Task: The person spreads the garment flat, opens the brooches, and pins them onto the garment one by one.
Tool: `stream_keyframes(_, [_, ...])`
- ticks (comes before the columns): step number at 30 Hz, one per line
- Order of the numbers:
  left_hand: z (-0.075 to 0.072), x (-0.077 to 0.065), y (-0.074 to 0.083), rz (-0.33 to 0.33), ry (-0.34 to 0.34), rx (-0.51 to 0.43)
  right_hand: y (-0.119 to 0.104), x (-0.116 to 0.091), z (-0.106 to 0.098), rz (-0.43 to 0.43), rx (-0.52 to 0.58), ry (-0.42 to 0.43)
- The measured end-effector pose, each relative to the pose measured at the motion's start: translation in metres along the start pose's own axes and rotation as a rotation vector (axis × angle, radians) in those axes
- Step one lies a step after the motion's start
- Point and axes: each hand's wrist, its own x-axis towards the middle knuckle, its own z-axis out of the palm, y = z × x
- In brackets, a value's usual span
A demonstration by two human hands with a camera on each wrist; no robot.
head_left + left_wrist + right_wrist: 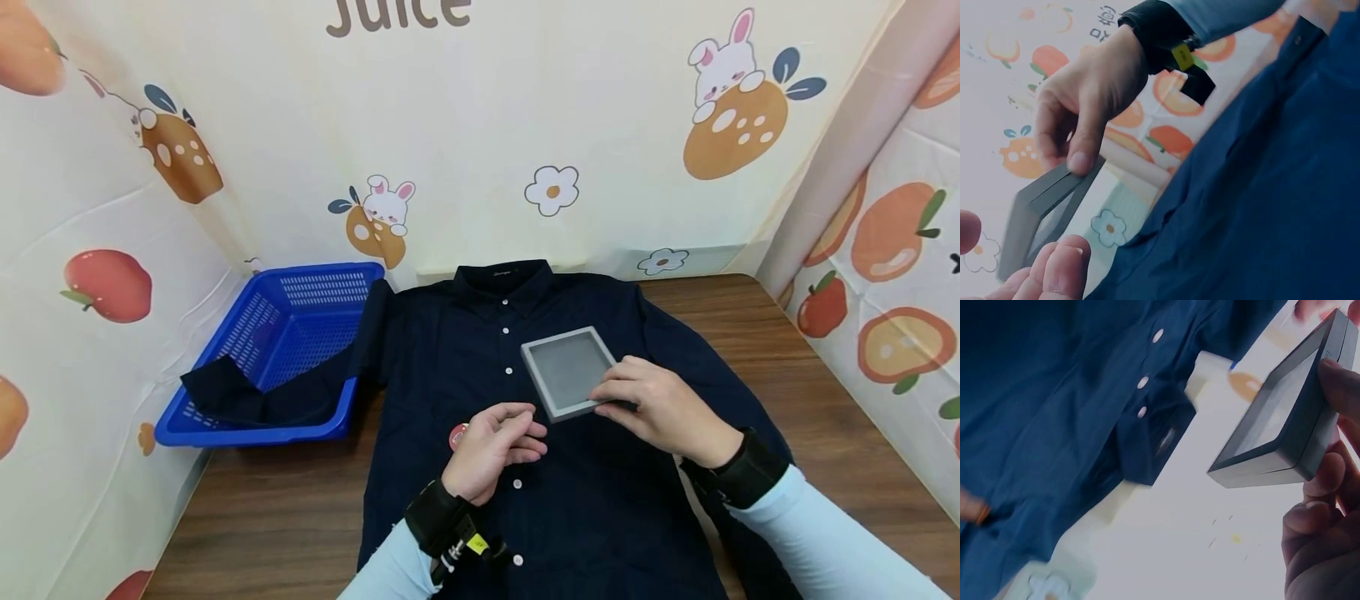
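My right hand [660, 404] grips a grey square frame [538, 377] with a see-through panel, thumb and fingers at its near right corner. In the right wrist view a thin seam runs round the edge of the frame [1285, 456], held tilted. The dark navy button-up shirt [450, 350] lies spread out beneath it, collar at the back. My left hand [495, 450] hovers over the shirt front just left of the frame, fingers loosely bent and holding nothing. A round red badge [457, 436] shows on the shirt, partly hidden behind that hand.
A blue plastic basket [258, 437] stands on the left of the wooden table [292, 500], with one shirt sleeve [300, 396] draped into it. The other sleeve [712, 358] stretches down the right side. Printed cloth walls [480, 108] enclose the back and sides.
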Motion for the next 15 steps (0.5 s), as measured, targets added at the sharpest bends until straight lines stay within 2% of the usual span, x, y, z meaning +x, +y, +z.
stream_keyframes(5, [-0.01,-0.006,0.007,0.023,0.033,0.142,0.027,-0.012,-0.016,0.052,-0.084,0.02])
stream_keyframes(11, [-0.023,-0.012,0.015,0.079,0.085,0.423,0.067,-0.033,-0.035,0.122,-0.208,0.053])
stream_keyframes(15, [-0.032,-0.017,0.019,0.125,0.114,0.566,0.091,-0.048,-0.046,0.211,-0.292,0.036])
